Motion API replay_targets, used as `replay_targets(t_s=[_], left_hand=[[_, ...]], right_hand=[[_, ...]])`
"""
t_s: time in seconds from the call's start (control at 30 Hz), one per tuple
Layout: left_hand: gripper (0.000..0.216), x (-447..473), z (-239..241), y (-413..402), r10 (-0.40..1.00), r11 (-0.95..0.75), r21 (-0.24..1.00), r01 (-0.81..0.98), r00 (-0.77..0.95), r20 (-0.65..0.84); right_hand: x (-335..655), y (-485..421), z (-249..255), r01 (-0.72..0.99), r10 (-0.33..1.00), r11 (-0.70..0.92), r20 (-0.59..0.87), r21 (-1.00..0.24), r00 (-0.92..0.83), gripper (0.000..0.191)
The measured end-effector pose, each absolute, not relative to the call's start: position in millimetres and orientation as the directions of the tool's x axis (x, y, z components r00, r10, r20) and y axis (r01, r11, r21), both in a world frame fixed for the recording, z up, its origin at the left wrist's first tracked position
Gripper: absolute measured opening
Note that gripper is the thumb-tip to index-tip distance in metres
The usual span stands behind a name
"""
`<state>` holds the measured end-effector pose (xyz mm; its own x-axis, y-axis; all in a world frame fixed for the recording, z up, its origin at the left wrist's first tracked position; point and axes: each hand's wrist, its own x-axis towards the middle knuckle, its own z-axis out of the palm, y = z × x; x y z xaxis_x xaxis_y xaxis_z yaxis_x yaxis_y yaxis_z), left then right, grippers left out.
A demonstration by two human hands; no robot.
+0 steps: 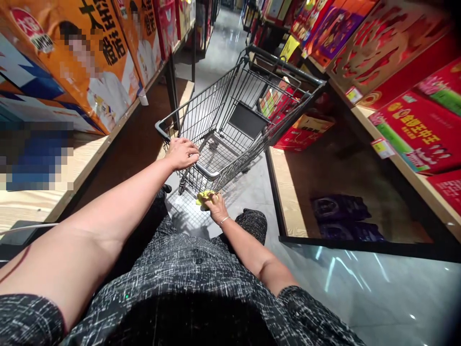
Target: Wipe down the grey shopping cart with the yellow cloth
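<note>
A wire shopping cart [216, 110] stands in the aisle before me, its near end toward my body and its handle at the far end. My left hand [182, 154] rests over the near rim at the left, fingers curled round it. Lower down, my right hand [216, 207] grips a yellow-green cloth [205, 198] close to the cart's lower wire front. Whether the cloth touches the wires, I cannot tell. A thin bracelet circles my right wrist. Inside the cart, a dark panel [248, 118] hangs toward the handle end.
Shelving lines both sides. Orange boxes [86, 57] stand on the left wooden shelf [46, 192]. Red gift boxes [414, 129] fill the right shelf, with purple bags [342, 216] on its low board. A red box [302, 132] sits beside the cart. Grey floor [331, 278] runs between.
</note>
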<state>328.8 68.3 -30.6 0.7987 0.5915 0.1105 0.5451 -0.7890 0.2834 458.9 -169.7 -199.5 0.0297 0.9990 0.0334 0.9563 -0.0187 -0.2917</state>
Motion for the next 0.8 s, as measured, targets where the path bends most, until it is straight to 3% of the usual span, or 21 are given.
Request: replay_targets(t_s=[0.27,0.37,0.47,0.53,0.67,0.8], left_hand=[[0.041,326,-36,82,0.651,-0.741,0.319,0.591,0.748,0.127],[0.042,324,-36,75,0.666,-0.732,0.329,0.596,0.727,0.165],[0.041,325,-32,60,0.661,-0.740,0.365,0.565,0.712,0.239],[0.042,328,-29,45,0.637,-0.750,0.417,0.513,0.729,0.251],[0.057,336,-30,17,0.568,-0.756,0.504,0.419,0.801,0.187],[0.084,337,-43,13,0.590,-0.747,0.509,0.428,0.779,0.210]], right_hand=[[473,-156,-146,0.956,0.989,0.110,0.123,-0.270,-0.079,0.033],[502,-148,-110,0.960,0.963,-0.038,0.245,-0.277,0.109,0.035],[530,-137,-74,0.895,0.788,-0.272,0.452,-0.354,0.418,0.046],[535,-130,-57,0.860,0.712,-0.343,0.492,-0.378,0.501,0.059],[505,-121,-45,0.903,0.826,-0.266,0.404,-0.337,0.394,0.075],[460,-119,-45,0.943,0.889,-0.079,0.404,-0.322,0.213,0.068]])
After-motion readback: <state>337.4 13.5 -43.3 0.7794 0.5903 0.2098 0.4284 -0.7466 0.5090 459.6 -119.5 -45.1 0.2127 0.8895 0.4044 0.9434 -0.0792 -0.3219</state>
